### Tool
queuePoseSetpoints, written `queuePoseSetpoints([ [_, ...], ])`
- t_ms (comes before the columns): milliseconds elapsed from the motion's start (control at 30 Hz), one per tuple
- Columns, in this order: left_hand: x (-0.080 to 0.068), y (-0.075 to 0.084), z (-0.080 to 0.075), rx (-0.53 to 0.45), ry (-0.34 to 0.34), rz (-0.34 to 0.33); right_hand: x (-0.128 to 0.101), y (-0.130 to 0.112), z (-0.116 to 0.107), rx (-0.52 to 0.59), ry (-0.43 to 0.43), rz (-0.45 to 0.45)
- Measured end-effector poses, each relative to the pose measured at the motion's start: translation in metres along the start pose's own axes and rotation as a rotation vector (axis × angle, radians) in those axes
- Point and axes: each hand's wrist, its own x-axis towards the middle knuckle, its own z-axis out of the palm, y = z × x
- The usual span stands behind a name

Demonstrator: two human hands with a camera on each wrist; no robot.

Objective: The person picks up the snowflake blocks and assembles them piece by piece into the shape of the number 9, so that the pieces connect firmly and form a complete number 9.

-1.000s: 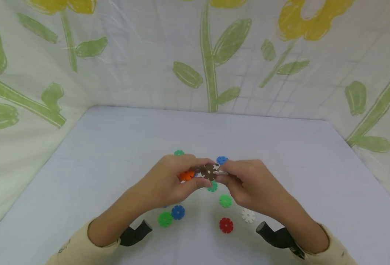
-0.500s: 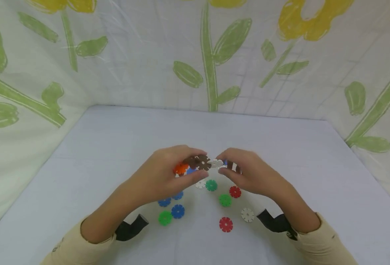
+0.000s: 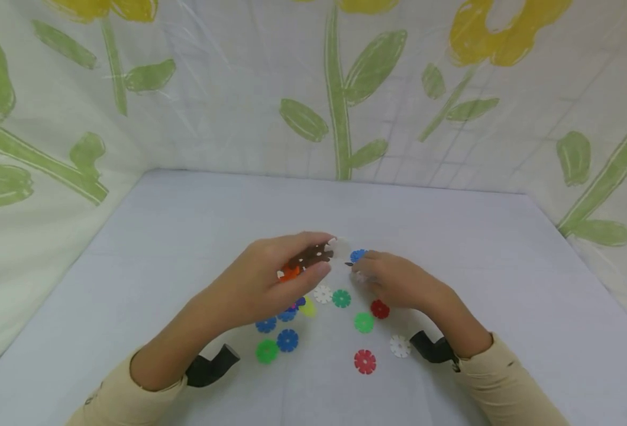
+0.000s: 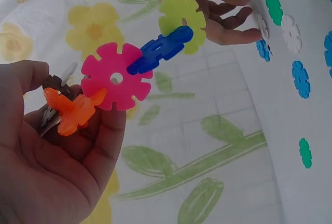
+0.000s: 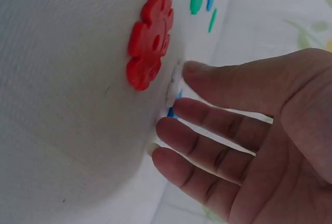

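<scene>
My left hand (image 3: 317,261) grips a chain of plastic snowflake discs (image 3: 313,255) above the table. In the left wrist view the left hand (image 4: 70,102) pinches the orange disc (image 4: 70,111). From it a pink disc (image 4: 115,77), a blue disc (image 4: 161,49) and a yellow-green disc (image 4: 181,15) stick out. My right hand (image 3: 364,270) is down at the table, holding nothing. Its straight fingers (image 5: 207,112) reach a loose white disc (image 5: 175,84), and the thumb tip touches that disc. A blue disc (image 3: 357,255) lies just beyond the fingertips.
Several loose discs lie on the pale table (image 3: 186,236) near me: white (image 3: 322,294), green (image 3: 341,298), red (image 3: 380,309), green (image 3: 364,322), white (image 3: 400,346), red (image 3: 364,361), blue (image 3: 287,340). Flower-printed sheets (image 3: 340,89) wall the table on three sides.
My right hand has let go of the chain and dropped to the table by the white disc. My left hand keeps the chain and has raised it slightly.
</scene>
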Motion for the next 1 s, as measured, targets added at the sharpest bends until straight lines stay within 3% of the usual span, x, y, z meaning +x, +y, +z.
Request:
queuePoseSetpoints([
  [367,-0.003,-0.001,0.002,-0.018,0.017,0.000,0.004,0.004,0.003,0.050,-0.003,0.044],
  [533,-0.002,-0.001,0.003,-0.014,0.039,0.010,0.003,0.004,0.001,0.114,-0.063,0.055],
  [700,-0.001,-0.001,0.003,-0.012,0.066,0.027,0.002,0.002,-0.002,0.170,-0.120,0.027],
  [1000,-0.001,-0.003,0.003,-0.028,0.080,0.038,-0.002,0.003,-0.009,0.285,-0.115,-0.021],
])
